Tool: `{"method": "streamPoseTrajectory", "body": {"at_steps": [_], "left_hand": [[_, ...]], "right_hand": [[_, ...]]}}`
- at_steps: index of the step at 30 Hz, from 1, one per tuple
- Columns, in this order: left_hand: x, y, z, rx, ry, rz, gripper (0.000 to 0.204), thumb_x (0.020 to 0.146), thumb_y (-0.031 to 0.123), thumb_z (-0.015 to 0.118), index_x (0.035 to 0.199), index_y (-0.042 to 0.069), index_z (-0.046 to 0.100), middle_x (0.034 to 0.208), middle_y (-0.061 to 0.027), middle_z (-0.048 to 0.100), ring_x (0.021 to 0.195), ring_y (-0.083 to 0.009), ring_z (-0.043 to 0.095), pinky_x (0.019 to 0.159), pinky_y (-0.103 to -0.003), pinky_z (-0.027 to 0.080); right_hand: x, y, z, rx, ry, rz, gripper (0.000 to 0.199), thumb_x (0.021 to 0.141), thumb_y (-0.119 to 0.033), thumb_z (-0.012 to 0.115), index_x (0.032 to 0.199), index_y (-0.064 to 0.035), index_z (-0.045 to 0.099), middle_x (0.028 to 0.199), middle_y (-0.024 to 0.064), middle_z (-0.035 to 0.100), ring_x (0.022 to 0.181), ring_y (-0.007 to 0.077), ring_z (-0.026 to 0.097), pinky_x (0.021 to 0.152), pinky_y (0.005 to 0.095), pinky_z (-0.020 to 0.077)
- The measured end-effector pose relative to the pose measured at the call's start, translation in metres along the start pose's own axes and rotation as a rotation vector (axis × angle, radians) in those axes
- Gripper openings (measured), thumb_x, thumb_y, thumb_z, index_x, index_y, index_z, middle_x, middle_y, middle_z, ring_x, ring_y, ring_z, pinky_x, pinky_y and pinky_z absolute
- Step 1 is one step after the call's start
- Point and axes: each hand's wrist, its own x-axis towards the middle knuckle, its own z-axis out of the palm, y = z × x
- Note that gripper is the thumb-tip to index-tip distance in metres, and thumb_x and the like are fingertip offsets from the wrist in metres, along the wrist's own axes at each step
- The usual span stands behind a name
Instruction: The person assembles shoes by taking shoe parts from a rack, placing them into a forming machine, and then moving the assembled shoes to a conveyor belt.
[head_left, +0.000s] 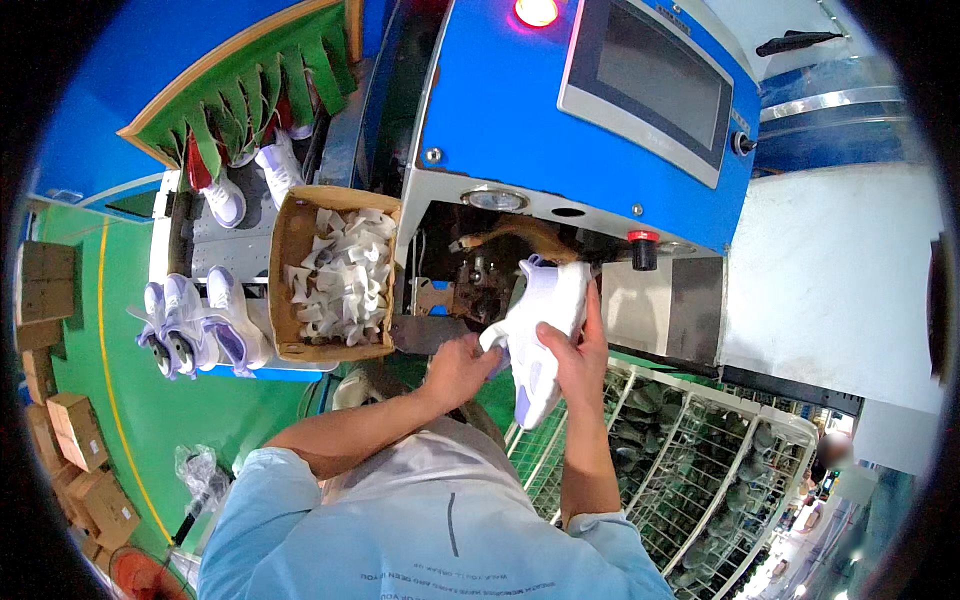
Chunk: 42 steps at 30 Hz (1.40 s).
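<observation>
A white shoe with lavender parts [545, 320] is held in front of the opening of a blue machine [490, 90]. My right hand [580, 358] grips it from the right side, thumb across its surface and fingers behind. Pinching at the shoe's left edge, near its collar, is my left hand [462, 370]; its fingertips are partly hidden. Metal parts [478, 285] show inside the dark opening, just left of the shoe's upper end.
A cardboard box of white pieces [283, 285] stands left of the machine. Several white-lavender shoes [228, 300] sit farther left, others beneath green strips [205, 140]. A red button [643, 245] projects at right. A wire rack [690, 430] of dark shoe-shaped items stands below.
</observation>
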Motion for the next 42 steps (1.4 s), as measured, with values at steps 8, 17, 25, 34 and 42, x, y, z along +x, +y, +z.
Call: {"method": "streamPoseTrajectory", "body": {"at_steps": [8,17,25,34,42], "left_hand": [[0.040,-0.025,0.030,-0.478,-0.065,-0.357,0.029,0.087,0.020,0.059,0.084,-0.009,0.063,0.073,-0.0164,0.066,0.061,-0.0247,0.067,0.055,-0.040,0.054],[0.020,-0.081,-0.041,-0.774,-0.087,-0.476,0.016,0.088,0.012,0.056,0.087,-0.004,0.059,0.072,-0.0163,0.064,0.055,-0.0244,0.061,0.047,-0.035,0.047],[0.009,-0.055,-0.062,-0.568,-0.242,-0.444,0.026,0.093,0.020,0.054,0.095,-0.004,0.064,0.083,-0.0175,0.069,0.069,-0.0259,0.067,0.060,-0.035,0.054],[0.013,-0.030,-0.044,-0.667,-0.971,-0.623,0.102,0.082,0.082,0.034,0.139,-0.002,0.041,0.120,-0.0212,0.062,0.105,-0.0294,0.063,0.092,-0.040,0.050],[-0.002,-0.055,-0.031,-0.626,-1.035,-0.584,0.054,0.094,0.042,0.046,0.134,0.005,0.050,0.132,-0.0134,0.056,0.118,-0.0312,0.056,0.103,-0.048,0.043]], "right_hand": [[0.031,0.002,0.058,-1.286,-0.108,-0.043,0.093,0.078,-0.028,0.069,0.154,-0.0300,0.014,0.123,0.0300,0.044,0.097,0.0477,0.060,0.086,0.0484,0.0507],[0.047,0.031,0.050,-1.115,0.058,-0.265,0.079,0.080,-0.032,0.069,0.149,-0.0215,0.031,0.117,0.0284,0.044,0.094,0.0477,0.058,0.077,0.0546,0.0485],[0.033,0.037,0.046,-1.013,0.238,-0.623,0.076,0.079,-0.029,0.074,0.145,-0.0122,0.041,0.107,0.0238,0.046,0.083,0.0379,0.056,0.065,0.0464,0.0487],[-0.119,0.064,0.007,-1.096,0.148,-0.546,0.078,0.069,-0.027,0.076,0.141,-0.0141,0.048,0.096,0.0217,0.048,0.083,0.0414,0.056,0.073,0.0490,0.0489],[-0.074,0.026,-0.009,-0.361,-0.155,0.456,0.100,0.085,-0.064,0.056,0.154,-0.0082,0.011,0.127,0.0233,0.058,0.113,0.0292,0.059,0.095,0.0342,0.0463]]}}
